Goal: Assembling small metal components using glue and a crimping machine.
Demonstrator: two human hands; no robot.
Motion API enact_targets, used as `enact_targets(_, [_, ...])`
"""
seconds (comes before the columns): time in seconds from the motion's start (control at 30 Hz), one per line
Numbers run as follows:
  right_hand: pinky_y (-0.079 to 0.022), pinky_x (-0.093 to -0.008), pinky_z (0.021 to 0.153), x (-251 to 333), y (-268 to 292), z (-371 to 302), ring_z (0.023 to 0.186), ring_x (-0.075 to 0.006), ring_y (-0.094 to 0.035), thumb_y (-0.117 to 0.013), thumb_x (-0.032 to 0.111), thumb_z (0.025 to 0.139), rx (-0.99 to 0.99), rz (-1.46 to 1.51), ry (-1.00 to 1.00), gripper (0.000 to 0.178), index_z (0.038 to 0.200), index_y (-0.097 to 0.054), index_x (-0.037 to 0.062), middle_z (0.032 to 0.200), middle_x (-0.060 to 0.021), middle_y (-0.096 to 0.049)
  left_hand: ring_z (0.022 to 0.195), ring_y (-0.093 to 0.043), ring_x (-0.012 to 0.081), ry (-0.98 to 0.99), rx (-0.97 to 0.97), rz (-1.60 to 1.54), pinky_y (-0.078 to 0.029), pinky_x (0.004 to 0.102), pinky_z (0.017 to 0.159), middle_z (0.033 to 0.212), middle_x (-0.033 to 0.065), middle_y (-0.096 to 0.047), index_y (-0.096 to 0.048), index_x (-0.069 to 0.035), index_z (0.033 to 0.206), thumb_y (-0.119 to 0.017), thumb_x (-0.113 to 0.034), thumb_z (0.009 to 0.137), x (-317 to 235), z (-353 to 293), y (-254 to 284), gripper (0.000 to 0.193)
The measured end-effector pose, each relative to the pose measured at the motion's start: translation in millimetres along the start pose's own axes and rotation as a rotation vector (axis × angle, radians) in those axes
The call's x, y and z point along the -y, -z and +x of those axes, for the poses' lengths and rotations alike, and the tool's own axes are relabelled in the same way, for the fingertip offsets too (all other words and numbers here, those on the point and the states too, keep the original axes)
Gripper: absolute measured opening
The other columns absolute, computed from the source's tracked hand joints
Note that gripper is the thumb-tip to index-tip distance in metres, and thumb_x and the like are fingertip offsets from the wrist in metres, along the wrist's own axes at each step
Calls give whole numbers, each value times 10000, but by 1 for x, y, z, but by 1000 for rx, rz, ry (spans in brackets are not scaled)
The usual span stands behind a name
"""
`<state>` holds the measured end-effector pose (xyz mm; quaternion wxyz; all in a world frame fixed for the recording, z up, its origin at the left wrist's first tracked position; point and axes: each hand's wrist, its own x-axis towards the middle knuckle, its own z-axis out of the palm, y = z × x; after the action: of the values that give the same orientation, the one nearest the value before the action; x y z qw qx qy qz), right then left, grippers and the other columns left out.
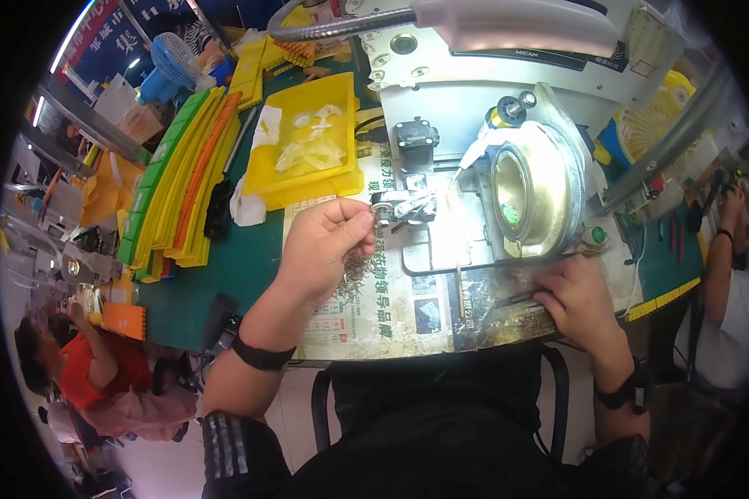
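My left hand (329,245) is closed in a pinch at the near-left end of a small black-and-silver fixture (404,206). What its fingertips grip is too small and bright to make out. My right hand (581,299) rests low by the table's front edge with its fingers curled; whatever may be in them is hidden. Beyond it stands the grey machine (466,91), with a large round metal ring housing (549,191) on its right. A white nozzle-like tip (473,156) points down at the brightly lit work spot, where glare hides detail.
A yellow tray (308,170) holds clear plastic bags. Left of it lean stacked yellow, green and orange trays (175,179). A lamp (516,25) hangs overhead. Blue (171,66) and yellow (657,116) fans stand behind. Printed paper (349,308) covers the table. Other people sit at both sides.
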<state>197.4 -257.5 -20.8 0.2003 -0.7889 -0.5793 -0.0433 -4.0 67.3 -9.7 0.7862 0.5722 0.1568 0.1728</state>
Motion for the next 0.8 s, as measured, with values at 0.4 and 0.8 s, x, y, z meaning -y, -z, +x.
enact_targets(0.4, [-449, -251, 683, 94, -16, 21, 798, -72, -555, -548, 97, 965, 154, 1493, -132, 126, 1071, -598, 50, 885, -16, -580, 860, -602, 108, -537, 79, 278, -474, 244, 813, 876, 48, -664, -641, -6, 999, -605, -60, 983, -43, 2, -40, 67])
enact_targets(0.8, [-362, -218, 563, 113, -36, 100, 615, -53, -395, -413, 284, 1108, -80, 1548, -351, 326, 925, -544, 49, 706, 27, -464, 979, -660, 218, -514, 258, 119, -516, 347, 900, 1021, 159, -692, -636, 31, 967, -632, -22, 960, -8, -14, -44, 53])
